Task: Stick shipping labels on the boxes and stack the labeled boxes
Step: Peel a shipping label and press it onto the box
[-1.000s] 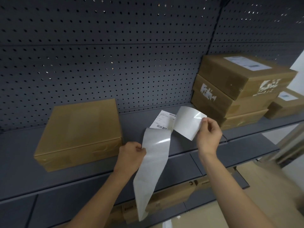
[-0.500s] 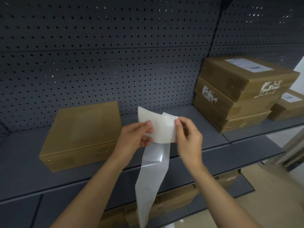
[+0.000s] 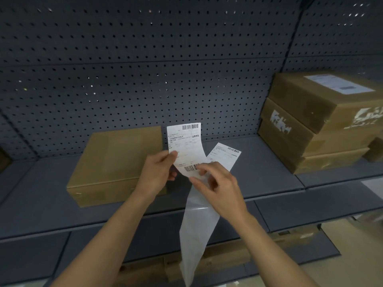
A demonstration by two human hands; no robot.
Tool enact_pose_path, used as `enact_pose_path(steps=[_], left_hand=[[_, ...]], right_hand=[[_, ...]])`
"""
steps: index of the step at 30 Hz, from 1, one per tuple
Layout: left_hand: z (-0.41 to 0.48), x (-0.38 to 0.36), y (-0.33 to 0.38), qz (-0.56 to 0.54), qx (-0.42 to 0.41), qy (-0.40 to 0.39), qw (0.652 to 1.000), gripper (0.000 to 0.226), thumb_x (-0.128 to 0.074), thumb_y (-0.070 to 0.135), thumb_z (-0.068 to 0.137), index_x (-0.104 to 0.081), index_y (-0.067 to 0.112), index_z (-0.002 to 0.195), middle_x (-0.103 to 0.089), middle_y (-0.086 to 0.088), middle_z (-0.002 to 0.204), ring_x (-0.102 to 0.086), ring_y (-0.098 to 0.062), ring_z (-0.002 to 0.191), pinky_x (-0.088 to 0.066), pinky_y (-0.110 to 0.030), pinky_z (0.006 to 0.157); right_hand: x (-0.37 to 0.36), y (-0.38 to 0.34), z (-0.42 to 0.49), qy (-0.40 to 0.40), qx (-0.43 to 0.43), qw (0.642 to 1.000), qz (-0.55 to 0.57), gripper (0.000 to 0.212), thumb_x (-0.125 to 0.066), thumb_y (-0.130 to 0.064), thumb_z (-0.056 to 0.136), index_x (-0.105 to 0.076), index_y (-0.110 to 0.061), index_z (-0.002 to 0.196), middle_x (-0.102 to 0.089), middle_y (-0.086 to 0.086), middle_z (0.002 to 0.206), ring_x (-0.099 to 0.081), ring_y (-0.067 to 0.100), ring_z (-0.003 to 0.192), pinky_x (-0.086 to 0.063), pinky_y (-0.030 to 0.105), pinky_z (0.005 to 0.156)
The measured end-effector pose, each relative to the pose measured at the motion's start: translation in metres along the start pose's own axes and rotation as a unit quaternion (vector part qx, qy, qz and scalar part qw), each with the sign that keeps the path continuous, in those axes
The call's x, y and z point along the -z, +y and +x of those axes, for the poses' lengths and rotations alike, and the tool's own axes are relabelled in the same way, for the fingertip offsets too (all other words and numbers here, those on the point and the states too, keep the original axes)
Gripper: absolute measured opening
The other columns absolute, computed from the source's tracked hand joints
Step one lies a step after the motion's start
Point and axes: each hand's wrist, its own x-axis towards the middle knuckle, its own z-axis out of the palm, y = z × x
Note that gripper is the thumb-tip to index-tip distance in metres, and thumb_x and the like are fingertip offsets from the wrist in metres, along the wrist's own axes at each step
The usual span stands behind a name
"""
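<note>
L hand (image 3: 157,172) pinches white printed shipping label (image 3: 184,146) by its left edge, R hand (image 3: 219,187) pinches its lower edge above hanging glossy backing strip (image 3: 196,224), held just in front of plain brown cardboard box (image 3: 116,158) on grey shelf (image 3: 259,172), prob. keeping adhesive side clear for sticking.
</note>
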Motion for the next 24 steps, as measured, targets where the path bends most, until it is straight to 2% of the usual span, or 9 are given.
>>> enact_pose_path(steps=[3,5,7,9,13,16,19,21,24], left_hand=[[0.001,0.014,-0.002,0.013,-0.006,0.005,1.000,0.023,-0.051,0.023,0.102,-0.071,0.013,0.100,-0.068,-0.005,0.071,-0.053,-0.015,0.057,-0.048,-0.025,0.054],[0.002,0.024,-0.004,0.012,-0.007,0.002,1.000,0.024,-0.051,0.023,0.102,-0.072,0.015,0.095,-0.068,-0.002,0.066,-0.052,-0.016,0.056,-0.046,-0.028,0.054],[0.005,0.036,-0.003,0.000,-0.014,-0.004,1.000,0.025,-0.050,0.022,0.102,-0.071,0.015,0.091,-0.069,0.003,0.064,-0.056,-0.016,0.055,-0.047,-0.026,0.053],[0.009,0.050,-0.002,-0.015,-0.016,0.000,1.000,0.024,-0.049,0.020,0.102,-0.071,0.014,0.092,-0.074,0.004,0.074,-0.068,-0.015,0.060,-0.053,-0.023,0.052],[0.021,0.090,-0.003,-0.029,-0.020,-0.003,0.999,0.024,-0.050,0.020,0.102,-0.072,0.020,0.092,-0.077,-0.002,0.089,-0.074,-0.024,0.082,-0.061,-0.041,0.070],[0.029,0.124,-0.004,-0.031,-0.026,-0.014,0.999,0.024,-0.050,0.021,0.102,-0.072,0.022,0.093,-0.077,-0.001,0.089,-0.072,-0.030,0.087,-0.058,-0.043,0.073],[0.038,0.154,-0.007,-0.034,-0.028,-0.030,0.999,0.023,-0.051,0.022,0.101,-0.073,0.022,0.093,-0.077,-0.003,0.089,-0.072,-0.031,0.088,-0.057,-0.041,0.073],[0.042,0.168,-0.011,-0.034,-0.032,-0.042,0.998,0.023,-0.051,0.023,0.101,-0.073,0.020,0.095,-0.077,-0.004,0.091,-0.071,-0.032,0.089,-0.057,-0.045,0.079],[0.047,0.186,-0.017,-0.040,-0.036,-0.059,0.997,0.024,-0.052,0.023,0.101,-0.074,0.016,0.097,-0.077,-0.007,0.093,-0.071,-0.033,0.088,-0.056,-0.046,0.078]], right_hand=[[-0.009,-0.005,0.003,-0.025,0.024,0.999,0.014,0.033,-0.072,-0.040,0.085,-0.067,-0.019,0.111,-0.060,-0.013,0.104,-0.051,-0.010,0.078,-0.040,0.007,0.064],[-0.016,-0.009,0.006,-0.026,0.034,0.998,0.036,0.034,-0.076,-0.038,0.082,-0.068,-0.017,0.108,-0.060,-0.013,0.103,-0.051,-0.011,0.078,-0.039,0.006,0.066],[-0.021,-0.013,0.012,-0.017,0.023,0.997,0.073,0.037,-0.076,-0.045,0.079,-0.068,-0.021,0.106,-0.060,-0.012,0.100,-0.051,0.000,0.071,-0.040,0.011,0.063],[-0.027,-0.018,0.021,-0.005,0.004,0.994,0.112,0.036,-0.077,-0.047,0.076,-0.068,-0.026,0.103,-0.061,-0.008,0.097,-0.049,0.010,0.068,-0.043,0.020,0.061],[-0.046,-0.034,0.047,0.070,-0.073,0.985,0.142,0.010,-0.073,-0.031,0.087,-0.071,-0.023,0.093,-0.062,0.001,0.087,-0.050,0.016,0.069,-0.041,0.025,0.066],[-0.069,-0.052,0.068,0.067,-0.149,0.968,0.188,0.004,-0.069,-0.025,0.091,-0.072,-0.026,0.089,-0.067,0.006,0.086,-0.057,0.020,0.075,-0.047,0.032,0.072],[-0.091,-0.071,0.082,0.037,-0.174,0.954,0.240,0.011,-0.067,-0.016,0.091,-0.073,-0.023,0.086,-0.069,-0.001,0.078,-0.055,0.008,0.069,-0.046,0.021,0.063],[-0.102,-0.082,0.086,0.021,-0.184,0.949,0.255,0.010,-0.068,-0.013,0.091,-0.074,-0.018,0.086,-0.067,-0.006,0.071,-0.053,0.006,0.062,-0.044,0.018,0.059],[-0.119,-0.091,0.093,0.043,-0.213,0.939,0.267,0.004,-0.072,-0.012,0.088,-0.072,-0.014,0.091,-0.062,0.000,0.067,-0.053,0.009,0.060,-0.045,0.018,0.059]])
